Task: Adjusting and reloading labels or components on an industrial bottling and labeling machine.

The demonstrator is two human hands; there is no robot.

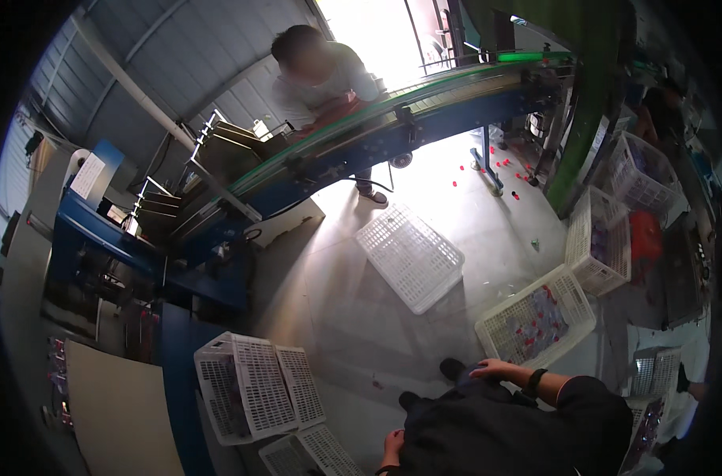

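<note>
My right hand [496, 369] lies against the front of my dark trousers, its fingers stretched out and nothing visible in them. A dark band circles that wrist. Lower down, my left hand [394, 444] hangs at my other side. Its fingers are small and partly hidden, so their shape is unclear. Just beyond my right hand stands a white plastic crate [492, 337], holding clear bottles with red caps. My dark shoes [452, 368] are on the floor between the two hands.
A white crate [412, 258] lies on the floor ahead. More crates [254, 381] stand at left, and another stack [599, 270] at right. A blue conveyor [329, 166] crosses the far side, where another person [329, 79] leans over it. Red caps [507, 163] litter the floor.
</note>
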